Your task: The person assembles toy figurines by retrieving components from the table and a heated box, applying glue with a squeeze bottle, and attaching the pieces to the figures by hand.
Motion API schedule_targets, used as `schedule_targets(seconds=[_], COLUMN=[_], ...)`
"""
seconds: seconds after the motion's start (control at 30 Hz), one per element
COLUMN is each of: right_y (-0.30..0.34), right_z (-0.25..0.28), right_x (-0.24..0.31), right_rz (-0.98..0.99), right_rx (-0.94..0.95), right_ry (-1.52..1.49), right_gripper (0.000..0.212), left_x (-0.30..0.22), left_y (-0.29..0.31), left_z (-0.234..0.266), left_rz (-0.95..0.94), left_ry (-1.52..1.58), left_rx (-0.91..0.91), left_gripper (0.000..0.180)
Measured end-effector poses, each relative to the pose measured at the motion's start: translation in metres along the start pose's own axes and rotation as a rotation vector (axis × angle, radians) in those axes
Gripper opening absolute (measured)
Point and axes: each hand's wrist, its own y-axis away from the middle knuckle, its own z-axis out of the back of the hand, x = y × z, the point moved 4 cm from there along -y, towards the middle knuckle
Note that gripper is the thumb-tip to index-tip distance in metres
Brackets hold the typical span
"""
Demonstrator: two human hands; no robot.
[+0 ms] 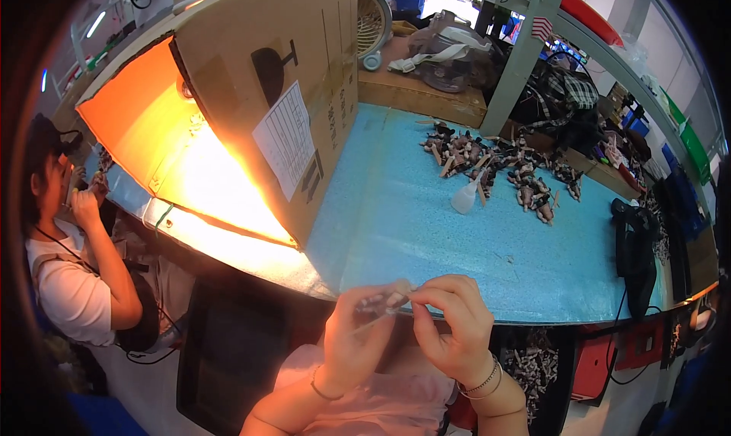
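Close to the table's front edge, my left hand (356, 325) is closed around a small doll-like figure (394, 297) with pale and darker parts. A thin pale stick (371, 324) slants out below it, in the same hand. My right hand (457, 318) meets the figure's right end with thumb and forefinger pinched together; whatever lies between those fingertips is too small to make out. Beyond my hands, on the blue table top (381, 230), a pile of similar small figures (476, 158) lies loose. A translucent squeeze bottle (464, 198) with a thin nozzle rests beside them.
A large cardboard box (320, 78), brightly lit inside, stands on the left. A black tool-like object with a cable (636, 245) lies at the right. A grey post (525, 63) rises behind the pile. Another person (84, 276) sits at the far left.
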Motion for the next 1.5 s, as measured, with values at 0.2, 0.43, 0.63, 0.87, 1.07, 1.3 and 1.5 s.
schedule_targets(seconds=[0.2, 0.43, 0.63, 0.87, 1.07, 1.3, 1.5], right_y=[0.001, 0.003, 0.022, 0.023, 0.028, 0.030, 0.045], right_z=[-0.016, -0.016, -0.025, -0.026, -0.030, -0.032, -0.026], right_x=[0.012, -0.016, -0.034, -0.030, -0.032, -0.024, -0.031], right_rz=[0.027, 0.010, -0.384, -0.478, -0.464, -0.539, -0.580], right_rx=[0.129, 0.193, 0.148, 0.211, 0.078, 0.042, 0.153], right_ry=[0.181, 0.087, -1.006, -1.212, -1.105, -1.164, -1.023], right_gripper=[0.047, 0.059, 0.066, 0.069, 0.069, 0.075, 0.076], left_x=[0.013, 0.007, -0.016, -0.009, -0.025, -0.031, -0.031], left_y=[0.003, 0.004, -0.025, -0.020, -0.013, -0.015, -0.015], left_z=[0.000, 0.007, 0.017, 0.008, 0.006, 0.005, 0.003], left_rz=[0.176, 0.161, -0.005, -0.201, -0.215, -0.323, -0.352], left_ry=[0.254, 0.177, -0.135, 0.064, -0.134, -0.340, -0.335], left_rx=[-0.100, 0.071, 0.078, 0.137, 0.061, 0.163, 0.155], left_gripper=[0.030, 0.031, 0.033, 0.019, 0.033, 0.072, 0.074])
